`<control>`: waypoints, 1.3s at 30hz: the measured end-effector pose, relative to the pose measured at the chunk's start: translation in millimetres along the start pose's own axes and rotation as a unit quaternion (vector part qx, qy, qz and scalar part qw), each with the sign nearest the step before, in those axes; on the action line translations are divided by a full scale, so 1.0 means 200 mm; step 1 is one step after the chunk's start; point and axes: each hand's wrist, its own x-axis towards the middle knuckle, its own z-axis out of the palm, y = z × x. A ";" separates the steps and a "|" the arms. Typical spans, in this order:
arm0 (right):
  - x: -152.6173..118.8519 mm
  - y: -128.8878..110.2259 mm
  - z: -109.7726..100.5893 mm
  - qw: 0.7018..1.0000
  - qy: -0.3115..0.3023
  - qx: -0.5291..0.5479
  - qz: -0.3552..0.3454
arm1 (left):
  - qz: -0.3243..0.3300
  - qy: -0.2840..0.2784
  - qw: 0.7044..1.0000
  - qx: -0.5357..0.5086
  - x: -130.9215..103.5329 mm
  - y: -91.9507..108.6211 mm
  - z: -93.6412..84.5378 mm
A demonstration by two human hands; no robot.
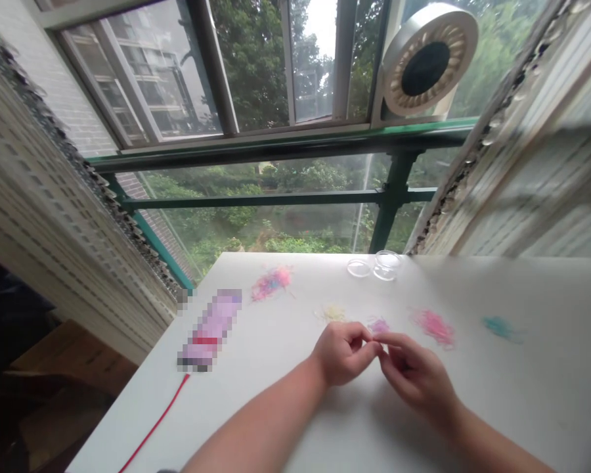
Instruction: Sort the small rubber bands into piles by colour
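My left hand (343, 353) and my right hand (416, 378) meet over the white table (285, 407), fingertips touching. Both are closed in a pinch, thumb against forefinger. Whatever lies between the fingertips is too small to make out. Just behind the fingers is a small purple pile (378, 324) of thin strands or bands. A pale yellow pile (333, 313) lies behind my left hand. Beyond my right hand are a pink pile (436, 327) and, farther right, a teal pile (501, 327). A larger mixed pile (272, 284), pink and blue, sits at the back left.
Two clear round pieces, a shallow lid-like one (358, 267) and a small container (387, 265), stand near the back edge. On the left lies a blurred-out purple device (211, 328) with a red cable (155, 424). A round white fan (428, 59) is by the window.
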 end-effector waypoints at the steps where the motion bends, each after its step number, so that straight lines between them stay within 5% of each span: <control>1: 0.00 -0.01 0.00 1.000 0.003 -0.006 -0.006 | -0.002 -0.010 1.000 0.001 0.00 0.00 0.00; 12: -0.03 -0.09 -0.10 0.999 -0.040 0.001 0.010 | 0.031 -0.099 0.994 0.039 0.02 0.00 -0.02; 18: 0.02 -0.07 -0.17 0.997 0.002 -0.016 0.077 | 0.014 -0.122 0.991 0.048 0.02 0.00 -0.03; 25: 0.10 0.15 -0.35 0.961 0.092 -0.169 0.197 | 0.016 -0.054 0.995 0.083 0.03 -0.03 -0.10; 39: 0.09 0.25 -0.53 0.925 0.084 -0.306 0.209 | 0.025 -0.016 0.997 0.069 0.03 -0.07 -0.13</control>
